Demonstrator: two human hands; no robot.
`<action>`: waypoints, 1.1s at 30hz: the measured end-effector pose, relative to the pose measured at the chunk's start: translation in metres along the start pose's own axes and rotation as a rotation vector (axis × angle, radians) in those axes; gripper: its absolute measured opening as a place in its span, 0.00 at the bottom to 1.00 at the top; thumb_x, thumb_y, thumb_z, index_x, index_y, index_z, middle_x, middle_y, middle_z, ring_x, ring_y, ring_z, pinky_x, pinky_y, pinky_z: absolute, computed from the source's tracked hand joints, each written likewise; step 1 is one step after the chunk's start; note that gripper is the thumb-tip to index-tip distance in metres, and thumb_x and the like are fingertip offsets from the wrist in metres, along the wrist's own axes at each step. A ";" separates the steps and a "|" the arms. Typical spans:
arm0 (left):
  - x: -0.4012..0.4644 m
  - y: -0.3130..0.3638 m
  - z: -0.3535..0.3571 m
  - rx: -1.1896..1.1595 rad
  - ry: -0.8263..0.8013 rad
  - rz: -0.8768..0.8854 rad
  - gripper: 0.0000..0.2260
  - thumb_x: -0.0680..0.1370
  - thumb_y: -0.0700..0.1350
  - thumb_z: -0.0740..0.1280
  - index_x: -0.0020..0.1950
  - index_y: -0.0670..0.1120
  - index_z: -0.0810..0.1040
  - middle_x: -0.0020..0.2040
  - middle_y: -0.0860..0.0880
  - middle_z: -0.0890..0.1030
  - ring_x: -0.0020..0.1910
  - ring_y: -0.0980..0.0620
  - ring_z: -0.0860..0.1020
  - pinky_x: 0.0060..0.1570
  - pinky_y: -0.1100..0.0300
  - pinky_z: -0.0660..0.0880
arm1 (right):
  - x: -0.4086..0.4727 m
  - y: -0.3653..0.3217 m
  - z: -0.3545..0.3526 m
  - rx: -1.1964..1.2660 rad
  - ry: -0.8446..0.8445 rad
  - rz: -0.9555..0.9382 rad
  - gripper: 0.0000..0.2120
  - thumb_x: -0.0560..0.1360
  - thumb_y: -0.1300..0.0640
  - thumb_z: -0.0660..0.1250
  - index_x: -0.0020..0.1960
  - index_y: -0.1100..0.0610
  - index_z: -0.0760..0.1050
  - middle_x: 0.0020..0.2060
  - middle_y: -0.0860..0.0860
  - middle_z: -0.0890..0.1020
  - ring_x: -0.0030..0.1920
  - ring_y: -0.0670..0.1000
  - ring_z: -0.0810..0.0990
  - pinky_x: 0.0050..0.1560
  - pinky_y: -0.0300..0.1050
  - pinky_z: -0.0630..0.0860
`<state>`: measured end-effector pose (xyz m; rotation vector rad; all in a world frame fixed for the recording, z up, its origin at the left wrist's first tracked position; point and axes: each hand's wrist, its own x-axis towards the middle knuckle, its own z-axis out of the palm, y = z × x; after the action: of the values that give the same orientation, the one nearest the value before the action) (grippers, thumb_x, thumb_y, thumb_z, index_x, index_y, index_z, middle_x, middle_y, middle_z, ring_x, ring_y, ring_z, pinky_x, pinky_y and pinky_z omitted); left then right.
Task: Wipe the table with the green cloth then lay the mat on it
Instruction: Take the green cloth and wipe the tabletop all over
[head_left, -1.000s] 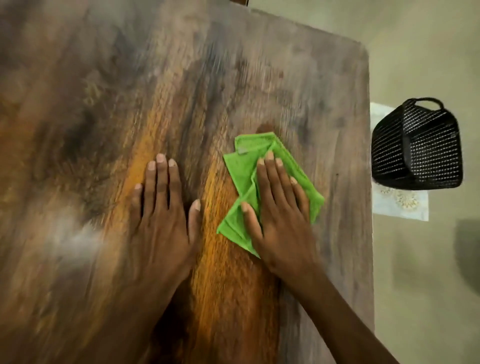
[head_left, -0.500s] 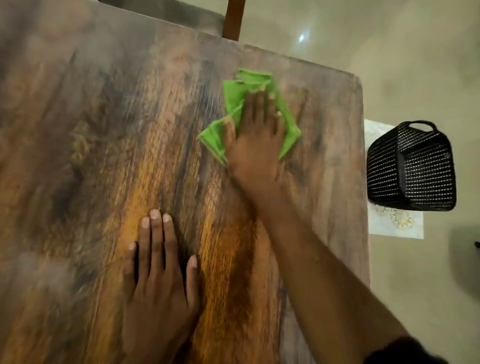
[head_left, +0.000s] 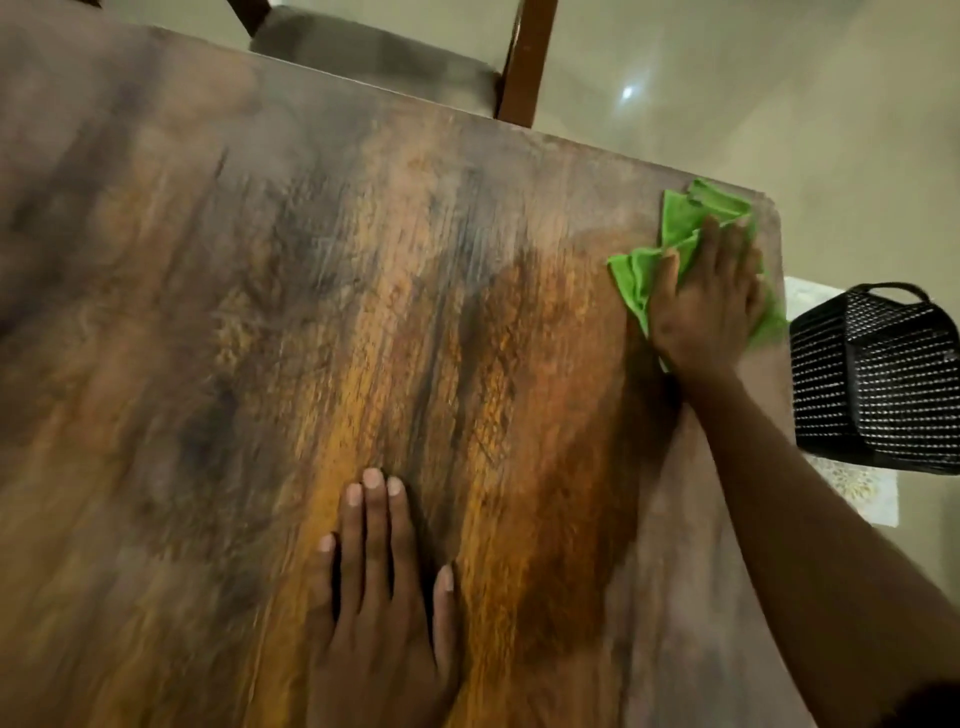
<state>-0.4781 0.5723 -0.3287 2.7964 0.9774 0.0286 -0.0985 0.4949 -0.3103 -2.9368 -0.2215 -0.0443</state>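
Note:
The wooden table (head_left: 260, 338) fills most of the view, with orange and dark grain. A crumpled green cloth (head_left: 680, 223) lies at the table's far right corner. My right hand (head_left: 709, 306) presses flat on the cloth, arm stretched out, fingers straight over it. My left hand (head_left: 387, 592) rests palm down on the bare table near the front, fingers straight and together. A pale patterned mat (head_left: 862, 493) lies on the floor to the right, partly under a basket.
A black perforated basket (head_left: 878, 379) with a handle stands on the floor right of the table. A wooden chair (head_left: 524, 62) with a grey seat is tucked in behind the far edge. Beige floor surrounds the table.
My right hand has slid the green cloth from the middle of the table up to its far edge, then right to the far corner. My left hand has stayed flat on the table.

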 end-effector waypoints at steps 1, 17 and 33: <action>0.000 0.000 -0.001 0.008 -0.005 0.002 0.35 0.84 0.58 0.53 0.88 0.42 0.56 0.88 0.44 0.55 0.87 0.43 0.59 0.82 0.41 0.59 | 0.011 -0.013 0.004 -0.016 0.014 0.014 0.35 0.86 0.39 0.48 0.88 0.55 0.54 0.87 0.58 0.53 0.87 0.61 0.51 0.85 0.65 0.51; 0.004 0.005 -0.017 -0.035 -0.047 -0.016 0.33 0.86 0.60 0.48 0.86 0.42 0.62 0.87 0.46 0.57 0.85 0.43 0.61 0.81 0.44 0.60 | -0.104 -0.242 0.043 0.063 -0.197 -0.725 0.36 0.86 0.35 0.53 0.88 0.51 0.53 0.88 0.51 0.51 0.88 0.54 0.48 0.86 0.55 0.47; -0.002 -0.007 -0.004 -0.083 -0.007 0.039 0.34 0.87 0.58 0.50 0.89 0.44 0.47 0.89 0.46 0.47 0.88 0.48 0.48 0.86 0.43 0.52 | -0.020 0.020 -0.007 0.026 -0.037 -0.155 0.34 0.86 0.39 0.46 0.88 0.52 0.53 0.88 0.53 0.54 0.88 0.56 0.50 0.86 0.62 0.50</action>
<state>-0.4839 0.5773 -0.3264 2.7381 0.8986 0.0636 -0.1151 0.4714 -0.3082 -2.8901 -0.4514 -0.0101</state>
